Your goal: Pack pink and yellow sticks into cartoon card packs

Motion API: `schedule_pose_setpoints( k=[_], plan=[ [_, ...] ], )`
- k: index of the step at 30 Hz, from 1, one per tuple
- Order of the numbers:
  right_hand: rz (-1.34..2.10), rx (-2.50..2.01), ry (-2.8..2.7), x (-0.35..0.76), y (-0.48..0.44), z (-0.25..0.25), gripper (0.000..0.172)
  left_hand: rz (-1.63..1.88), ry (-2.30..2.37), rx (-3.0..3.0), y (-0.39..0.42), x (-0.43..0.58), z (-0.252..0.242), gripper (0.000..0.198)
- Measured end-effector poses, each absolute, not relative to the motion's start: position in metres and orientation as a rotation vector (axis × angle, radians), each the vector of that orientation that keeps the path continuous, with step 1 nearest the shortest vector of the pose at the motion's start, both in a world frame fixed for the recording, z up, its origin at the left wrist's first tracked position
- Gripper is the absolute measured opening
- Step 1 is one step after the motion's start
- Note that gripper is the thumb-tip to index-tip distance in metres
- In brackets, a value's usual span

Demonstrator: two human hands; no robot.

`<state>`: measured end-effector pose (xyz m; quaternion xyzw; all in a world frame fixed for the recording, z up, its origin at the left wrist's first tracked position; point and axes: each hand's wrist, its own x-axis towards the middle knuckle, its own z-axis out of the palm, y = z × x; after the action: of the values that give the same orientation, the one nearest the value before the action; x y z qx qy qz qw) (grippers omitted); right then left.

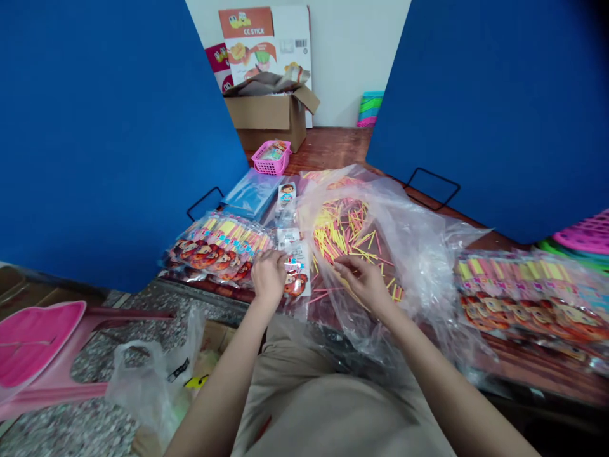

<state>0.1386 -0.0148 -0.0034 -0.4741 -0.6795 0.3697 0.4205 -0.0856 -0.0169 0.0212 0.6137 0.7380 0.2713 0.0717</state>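
Note:
My left hand (pixel 269 274) is closed on the top of a small printed packet (pixel 295 273) with a cartoon figure, lying on the wooden table (pixel 523 362). My right hand (pixel 362 279) reaches into a big clear plastic bag (pixel 409 254) holding a heap of yellow and pink sticks (pixel 345 231); its fingers are curled in a pinch among the sticks. More empty printed packets (pixel 287 203) lie in a row just behind my left hand.
Piles of filled packets lie at left (pixel 219 247) and right (pixel 528 298). A pink basket (pixel 271 158) and an open cardboard box (pixel 269 114) stand behind. Blue panels (pixel 95 127) flank the table. A pink stool (pixel 42 346) and plastic bag (pixel 152 381) sit at lower left.

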Motion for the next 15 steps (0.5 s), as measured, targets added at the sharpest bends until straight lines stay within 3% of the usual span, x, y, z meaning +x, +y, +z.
schedule_pose_setpoints(
  k=[3,7,15],
  plan=[
    [1.058,-1.071,-1.554,0.134,-0.02,0.011,0.049,0.987,1.804,1.693,-0.032,-0.075,0.031,0.016],
    [1.143,-1.008,-1.441,0.124,-0.03,0.025,0.03,1.034,1.427,1.463,-0.052,-0.052,0.042,0.012],
    [1.224,-1.068,-1.341,0.122,-0.044,0.02,0.037,1.141,1.374,1.267,-0.063,-0.026,0.023,0.021]
  ],
)
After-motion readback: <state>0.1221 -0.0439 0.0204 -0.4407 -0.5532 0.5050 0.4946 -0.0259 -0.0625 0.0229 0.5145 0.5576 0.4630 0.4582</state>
